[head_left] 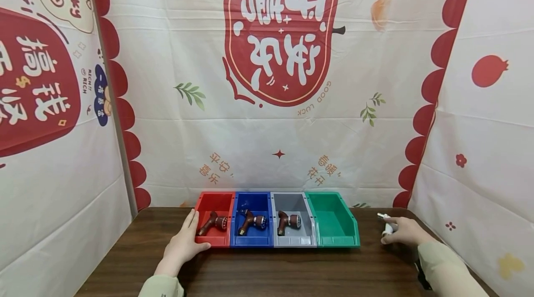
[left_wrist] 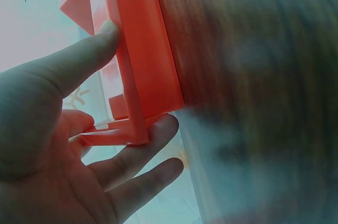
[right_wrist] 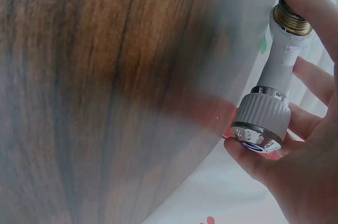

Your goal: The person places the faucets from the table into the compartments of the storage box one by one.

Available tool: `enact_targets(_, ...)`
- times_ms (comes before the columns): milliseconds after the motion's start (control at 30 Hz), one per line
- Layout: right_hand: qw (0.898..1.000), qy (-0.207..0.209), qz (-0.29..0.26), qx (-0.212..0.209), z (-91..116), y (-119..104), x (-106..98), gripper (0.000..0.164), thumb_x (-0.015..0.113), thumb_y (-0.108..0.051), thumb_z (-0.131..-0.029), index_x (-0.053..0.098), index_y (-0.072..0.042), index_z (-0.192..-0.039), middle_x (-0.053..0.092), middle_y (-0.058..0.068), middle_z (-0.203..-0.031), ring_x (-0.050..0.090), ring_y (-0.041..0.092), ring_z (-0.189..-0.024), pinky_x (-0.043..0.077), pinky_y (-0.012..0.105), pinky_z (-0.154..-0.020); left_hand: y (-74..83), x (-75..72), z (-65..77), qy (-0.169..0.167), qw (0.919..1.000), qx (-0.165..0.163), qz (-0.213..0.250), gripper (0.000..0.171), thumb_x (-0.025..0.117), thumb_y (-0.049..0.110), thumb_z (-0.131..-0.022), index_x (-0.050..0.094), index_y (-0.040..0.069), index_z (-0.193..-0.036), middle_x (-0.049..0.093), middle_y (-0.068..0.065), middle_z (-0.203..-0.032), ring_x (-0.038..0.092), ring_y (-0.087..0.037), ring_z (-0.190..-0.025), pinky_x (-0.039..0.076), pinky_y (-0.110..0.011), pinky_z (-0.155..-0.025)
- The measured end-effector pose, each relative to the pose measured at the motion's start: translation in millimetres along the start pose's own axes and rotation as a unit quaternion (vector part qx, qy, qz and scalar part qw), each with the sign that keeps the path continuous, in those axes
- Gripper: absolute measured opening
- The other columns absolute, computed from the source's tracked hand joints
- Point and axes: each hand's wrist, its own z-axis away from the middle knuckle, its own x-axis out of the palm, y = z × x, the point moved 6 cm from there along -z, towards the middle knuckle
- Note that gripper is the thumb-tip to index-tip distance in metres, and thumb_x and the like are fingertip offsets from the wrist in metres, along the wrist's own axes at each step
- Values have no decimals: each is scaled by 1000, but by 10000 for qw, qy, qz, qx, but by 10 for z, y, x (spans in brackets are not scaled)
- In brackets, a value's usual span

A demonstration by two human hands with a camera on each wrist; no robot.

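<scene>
In the head view, my left hand (head_left: 182, 243) grips the front left corner of a red bin (head_left: 212, 243). The left wrist view shows the thumb on its front rim and other fingers around its side wall (left_wrist: 138, 102). Off to the right, my right hand (head_left: 403, 232) holds a white tap (head_left: 388, 229) above the table, beyond the green bin (head_left: 339, 241). Close up in the right wrist view, this tap (right_wrist: 277, 68) has a brass threaded end, a ribbed knob and a chrome cap, with fingers at both ends.
A blue bin (head_left: 251, 242) and a grey bin (head_left: 295, 242) stand between the red and green ones in one row. Brown taps (head_left: 251, 222) lie in the red, blue and grey bins. The wooden table (head_left: 267, 274) is bounded by printed cloth (head_left: 258, 139) behind and at both sides.
</scene>
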Motion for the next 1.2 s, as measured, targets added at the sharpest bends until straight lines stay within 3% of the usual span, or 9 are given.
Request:
enact_targets(133,10000,24,16,-52,4,1,-37,77,86,-34,-66,60,13,-120,65,23,-99,56,29,-83,48,51,-78,6,1,1,-6,10000,13,-1,103,84,32,-74,24,-1,-151,17,-19,-158,49,-49,-119,45,-65,-84)
enact_targets(367,10000,1,6,-10,3,38,-62,79,86,-34,-65,58,14,-122,66,18,-94,53,24,-77,48,45,-72,13,-13,-7,2,10000,30,-20,103,83,31,-74,25,-2,-151,17,-19,-158,50,-48,-118,45,-64,-84)
enact_targets(567,9999,13,29,109,3,68,-71,81,86,-36,-64,58,13,-123,64,26,-101,55,30,-82,49,56,-77,23,-13,-18,11,10000,65,-20,102,83,32,-74,25,-2,-151,18,-19,-158,50,-48,-117,46,-64,-84)
enact_targets(1200,10000,-25,-18,22,5,46,-119,80,86,-37,-64,59,12,-121,65,19,-98,53,25,-79,48,43,-70,28,-6,8,25,10000,19,28,103,84,31,-73,26,-2,-151,18,-20,-157,49,-50,-118,46,-65,-83)
